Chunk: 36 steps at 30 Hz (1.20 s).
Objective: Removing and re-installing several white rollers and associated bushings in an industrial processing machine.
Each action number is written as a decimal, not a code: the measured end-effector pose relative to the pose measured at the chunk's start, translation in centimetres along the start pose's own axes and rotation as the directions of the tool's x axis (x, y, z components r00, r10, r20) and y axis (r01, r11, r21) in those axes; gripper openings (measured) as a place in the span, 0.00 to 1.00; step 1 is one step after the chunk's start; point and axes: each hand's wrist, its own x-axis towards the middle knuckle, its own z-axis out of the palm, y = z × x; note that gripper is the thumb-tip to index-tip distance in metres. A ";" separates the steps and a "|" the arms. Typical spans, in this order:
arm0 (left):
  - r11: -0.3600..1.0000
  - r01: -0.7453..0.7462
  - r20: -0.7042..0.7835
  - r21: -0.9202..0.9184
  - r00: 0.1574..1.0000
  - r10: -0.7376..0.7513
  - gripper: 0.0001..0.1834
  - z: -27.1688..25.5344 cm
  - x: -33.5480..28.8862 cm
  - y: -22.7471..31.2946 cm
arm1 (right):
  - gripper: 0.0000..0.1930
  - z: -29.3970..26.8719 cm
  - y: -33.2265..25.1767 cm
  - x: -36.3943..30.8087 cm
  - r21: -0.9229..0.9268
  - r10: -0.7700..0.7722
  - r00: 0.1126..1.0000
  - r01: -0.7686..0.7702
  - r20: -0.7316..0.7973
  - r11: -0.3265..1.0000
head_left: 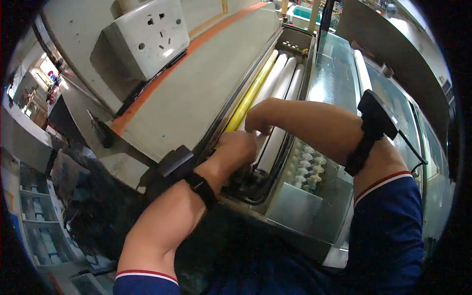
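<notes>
White rollers (283, 82) leave narrow gaps inside the trough's rim (308, 73), beneath both hands (240, 146).

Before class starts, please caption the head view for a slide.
Left hand and right hand close together over white cylinders beside a yellow cylinder.

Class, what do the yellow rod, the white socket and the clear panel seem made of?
Yellow rod: perhaps plastic or rubber, glossy, with a pale streak along it. White socket: likely hard plastic, smooth, with a bright highlight. Clear panel: glass or acrylic, shiny; fittings show through.
</notes>
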 end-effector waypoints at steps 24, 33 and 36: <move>0.999 -0.003 0.032 -0.051 0.999 0.005 0.15 -1.0 3.6 0.2 | 0.19 -2.2 3.4 -14.2 0.287 0.206 0.707 -0.004 -0.677 0.958; 0.750 -0.519 -0.490 -0.410 0.819 0.298 0.15 -10.5 -6.8 13.8 | 0.17 14.2 6.2 -41.0 0.520 0.738 0.363 -0.536 -0.569 0.665; 0.714 -0.540 -0.373 -0.447 0.837 0.400 0.14 -11.4 -9.5 18.2 | 0.17 20.7 3.1 -46.2 0.663 0.900 0.355 -0.613 -0.255 0.429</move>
